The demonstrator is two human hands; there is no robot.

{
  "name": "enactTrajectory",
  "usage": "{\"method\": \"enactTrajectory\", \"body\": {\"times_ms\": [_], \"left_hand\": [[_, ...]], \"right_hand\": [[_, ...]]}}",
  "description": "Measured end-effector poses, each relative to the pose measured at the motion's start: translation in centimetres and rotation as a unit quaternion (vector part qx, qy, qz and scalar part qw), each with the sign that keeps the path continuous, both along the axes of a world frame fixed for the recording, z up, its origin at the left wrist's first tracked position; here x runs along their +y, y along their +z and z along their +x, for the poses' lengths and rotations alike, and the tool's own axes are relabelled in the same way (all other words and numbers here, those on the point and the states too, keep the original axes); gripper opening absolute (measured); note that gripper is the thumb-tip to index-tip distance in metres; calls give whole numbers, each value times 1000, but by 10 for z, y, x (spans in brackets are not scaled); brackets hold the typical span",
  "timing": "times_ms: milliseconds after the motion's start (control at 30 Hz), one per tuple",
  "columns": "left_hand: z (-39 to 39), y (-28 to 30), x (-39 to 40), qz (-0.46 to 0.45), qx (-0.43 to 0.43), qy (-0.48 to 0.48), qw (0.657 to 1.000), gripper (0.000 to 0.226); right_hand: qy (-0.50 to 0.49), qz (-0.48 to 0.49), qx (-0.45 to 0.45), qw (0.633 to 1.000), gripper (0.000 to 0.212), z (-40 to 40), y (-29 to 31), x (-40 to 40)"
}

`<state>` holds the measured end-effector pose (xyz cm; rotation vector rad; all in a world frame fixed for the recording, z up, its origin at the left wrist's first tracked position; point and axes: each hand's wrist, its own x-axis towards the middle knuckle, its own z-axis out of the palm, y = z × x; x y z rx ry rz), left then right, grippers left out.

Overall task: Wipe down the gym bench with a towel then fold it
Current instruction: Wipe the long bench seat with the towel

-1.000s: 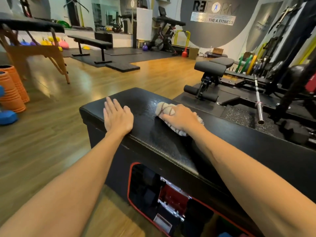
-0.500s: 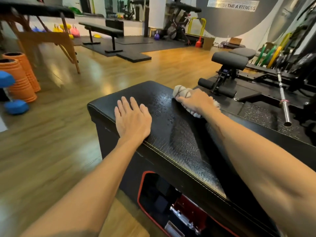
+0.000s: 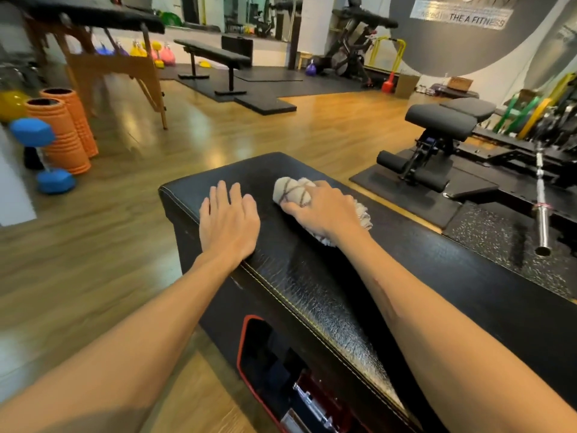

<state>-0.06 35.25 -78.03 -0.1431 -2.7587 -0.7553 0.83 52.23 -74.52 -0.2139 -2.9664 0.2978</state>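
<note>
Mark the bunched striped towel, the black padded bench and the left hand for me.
bunched striped towel [image 3: 292,190], head view, exposed front bulge.
black padded bench [image 3: 315,289], head view, bare top.
left hand [image 3: 228,220], head view, back.

Background: orange foam rollers [image 3: 67,129] w/ blue dumbbell [image 3: 43,156] at left; flat bench [image 3: 215,54] on mat; barbell [image 3: 541,201] at right.
</note>
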Motion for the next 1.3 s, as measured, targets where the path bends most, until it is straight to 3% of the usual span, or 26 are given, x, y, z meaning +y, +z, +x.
{"method": "enactTrajectory", "body": {"times_ms": [100, 233, 400, 667, 833, 1000, 1300], "left_hand": [[-3, -5, 0, -12, 25, 0, 1000, 48], [-4, -3, -4, 44, 18, 5, 999, 56], [8, 1, -6, 149, 30, -12, 988, 50], [-1, -2, -2, 101, 14, 25, 994, 53], [1, -2, -3, 72, 16, 25, 997, 53], [2, -4, -3, 39, 32, 22, 998, 53], [-1, -8, -1, 113, 34, 27, 993, 63]], "right_hand": [[34, -14, 16, 999, 59, 20, -1, -20], [70, -1, 20, 997, 56, 50, -2, -47], [94, -3, 13, 995, 58, 85, 0, -54], [134, -37, 7, 990, 72, 131, 2, -32], [52, -6, -29, 998, 65, 90, 10, -9], [-29, -34, -38, 998, 60, 23, 9, 22], [-78, -63, -28, 995, 62, -81, 11, 41]]}}
